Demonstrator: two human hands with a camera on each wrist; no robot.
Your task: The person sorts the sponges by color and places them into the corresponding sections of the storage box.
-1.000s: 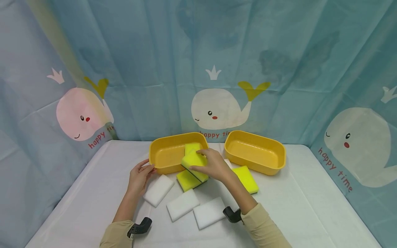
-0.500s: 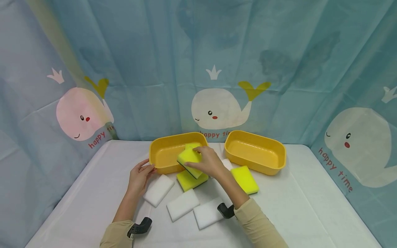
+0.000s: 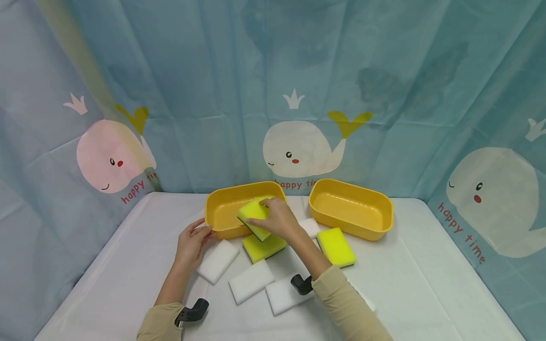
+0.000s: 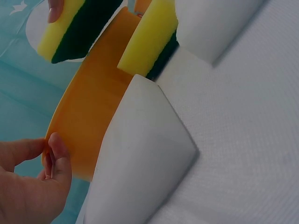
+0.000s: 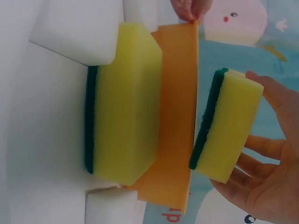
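Note:
My right hand (image 3: pixel 281 220) holds a yellow sponge (image 3: pixel 253 213) with a dark green scouring side, gripped between thumb and fingers. In the right wrist view this sponge (image 5: pixel 231 126) is tilted, green side toward the rim of the left yellow plastic tub (image 3: pixel 223 218). My left hand (image 3: pixel 192 244) pinches that tub's left front rim, thumb against fingertips in the left wrist view. Inside the tub, another yellow sponge is mostly hidden behind the held one. Just in front of the tub a yellow sponge (image 3: pixel 264 247) lies green side down on the table.
A second yellow tub (image 3: pixel 350 208) stands to the right, with a yellow sponge (image 3: pixel 336 247) in front of it. Several white sponges lie about, among them one (image 3: pixel 218 261) near my left hand and one (image 3: pixel 251 282) nearer the front. A printed curtain (image 3: pixel 204 142) hangs behind.
My right hand has carried the yellow sponge leftward, from above the sponge in front to over the left tub's front rim. The left hand has stayed on the rim.

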